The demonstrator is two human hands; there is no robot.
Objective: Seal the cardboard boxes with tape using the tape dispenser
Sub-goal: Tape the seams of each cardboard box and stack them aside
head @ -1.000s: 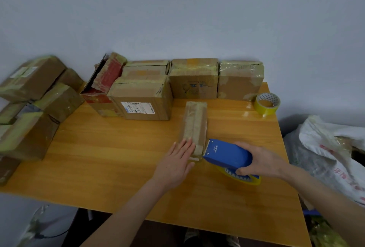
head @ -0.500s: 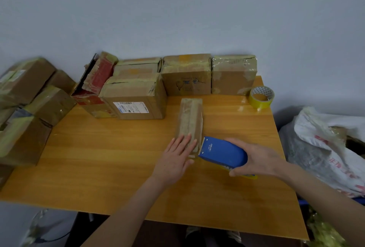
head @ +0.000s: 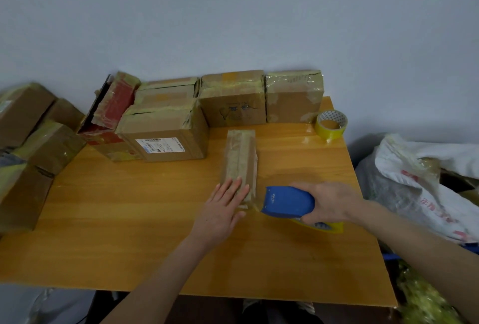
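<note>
Boxes (head: 233, 100) wrapped in yellowish tape are lined along the far edge of the desk (head: 124, 220), and a further stack (head: 36, 142) is seen off its left edge. A narrow box (head: 239, 157) is laid lengthwise near the middle of the desk, its near end pointing at the front edge. That near end is pressed down by the left hand (head: 223, 209), whose fingers are held straight and flat on the lid, just as they were a second ago. The blue tape dispenser (head: 287, 203) is gripped from above by the right hand (head: 330, 204), fingers curled round its rear, with the yellow roll (head: 330, 227) showing beneath. Earlier the dispenser's nose was set against the box's near right corner; now it is held just beside that corner with a slight gap, across which a clear strip appears to be stretched, though this cannot be told for certain. The box itself has not been shifted. A spare roll of tape (head: 331, 124) is stood at the far right corner of the desk, and a white bag (head: 414, 176) is slumped off the right edge.
</note>
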